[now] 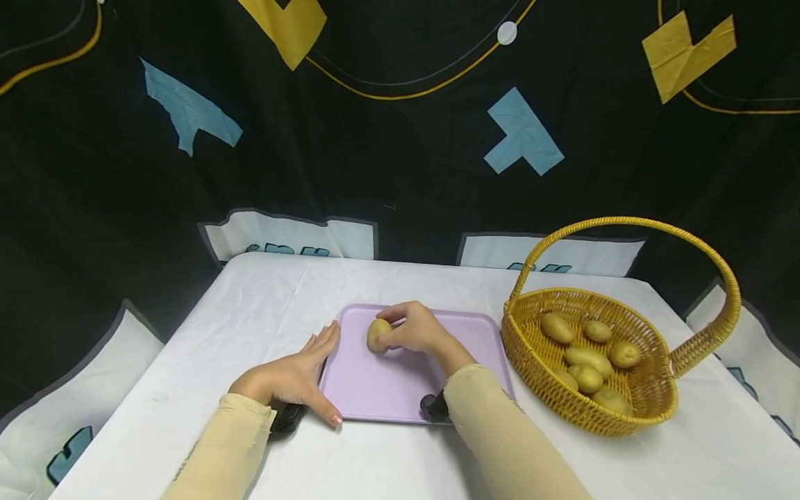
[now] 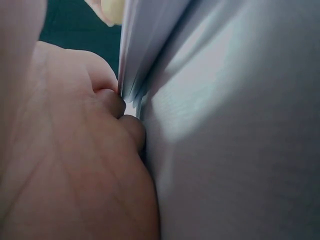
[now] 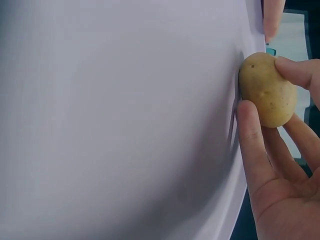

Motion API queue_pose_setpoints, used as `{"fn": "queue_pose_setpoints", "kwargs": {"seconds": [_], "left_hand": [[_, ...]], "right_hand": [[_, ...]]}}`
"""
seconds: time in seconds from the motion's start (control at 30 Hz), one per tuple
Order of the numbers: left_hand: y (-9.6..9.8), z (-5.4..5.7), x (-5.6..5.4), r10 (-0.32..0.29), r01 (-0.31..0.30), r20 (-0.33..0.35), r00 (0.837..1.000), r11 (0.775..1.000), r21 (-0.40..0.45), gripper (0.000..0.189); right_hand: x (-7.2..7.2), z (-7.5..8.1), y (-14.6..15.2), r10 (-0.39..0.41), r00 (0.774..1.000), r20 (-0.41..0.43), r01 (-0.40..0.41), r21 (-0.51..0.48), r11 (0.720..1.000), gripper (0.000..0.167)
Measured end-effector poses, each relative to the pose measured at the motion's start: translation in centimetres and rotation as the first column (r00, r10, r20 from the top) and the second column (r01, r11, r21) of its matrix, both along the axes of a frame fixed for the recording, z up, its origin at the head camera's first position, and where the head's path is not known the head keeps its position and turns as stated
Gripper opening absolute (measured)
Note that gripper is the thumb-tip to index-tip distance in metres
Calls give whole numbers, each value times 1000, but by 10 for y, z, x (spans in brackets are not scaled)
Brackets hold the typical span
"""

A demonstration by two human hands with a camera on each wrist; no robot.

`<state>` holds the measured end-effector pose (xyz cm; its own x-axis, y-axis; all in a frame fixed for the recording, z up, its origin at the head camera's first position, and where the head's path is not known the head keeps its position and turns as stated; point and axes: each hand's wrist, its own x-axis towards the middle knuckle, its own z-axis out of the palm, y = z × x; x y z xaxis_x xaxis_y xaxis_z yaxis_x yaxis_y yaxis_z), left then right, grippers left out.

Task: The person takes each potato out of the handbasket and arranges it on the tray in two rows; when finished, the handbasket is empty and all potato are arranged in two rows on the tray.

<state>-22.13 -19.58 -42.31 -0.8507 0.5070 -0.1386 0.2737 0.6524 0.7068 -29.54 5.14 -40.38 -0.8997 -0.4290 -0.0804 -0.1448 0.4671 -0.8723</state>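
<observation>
Our right hand (image 1: 412, 330) pinches one potato (image 1: 376, 336) between thumb and fingers, at the far left part of a lilac tray (image 1: 375, 389); whether it touches the tray, we cannot tell. Our left hand (image 1: 294, 375), fingers and thumb spread, lies along the tray's left edge. To the right, we see a handled wicker basket (image 1: 531, 368) holding more potatoes (image 1: 589, 360)

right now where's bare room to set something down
The white tablecloth is bare left of the left hand and behind the lilac tray; the tray's near-left part is bare too. Crowded: around the right hand and its potato, and by the tray's right rim, where the loaded wicker basket stands.
</observation>
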Motion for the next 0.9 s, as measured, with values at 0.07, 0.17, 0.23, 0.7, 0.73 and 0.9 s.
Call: {"fn": "queue_pose_setpoints", "kwargs": {"seconds": [0.07, 0.17, 0.23, 0.7, 0.73, 0.9], "left_hand": [[0, 0, -1, -2, 2, 3, 1000, 1000, -1, 156], [0, 1, -3, 4, -4, 8, 1000, 1000, -8, 156], [0, 1, -5, 7, -7, 10, 1000, 1000, -14, 155], [2, -1, -4, 8, -8, 14, 1000, 1000, -18, 156], [2, 0, -4, 8, -8, 13, 1000, 1000, -17, 156], [0, 0, -1, 9, -9, 7, 1000, 1000, -5, 156]], "right_hand": [[-1, 0, -6, -2, 1000, 17, 2, -3, 1000, 49], [-3, 1, -14, 5, 1000, 25, -5, 5, 1000, 50], [-4, 1, -19, 10, 1000, 27, -11, 10, 1000, 51], [-8, 2, -26, 30, 999, -17, -28, 108, 994, 55], [-8, 2, -26, 35, 999, -23, -32, 123, 992, 56], [-8, 1, -27, 66, 997, -28, -61, 145, 988, 60]]}}
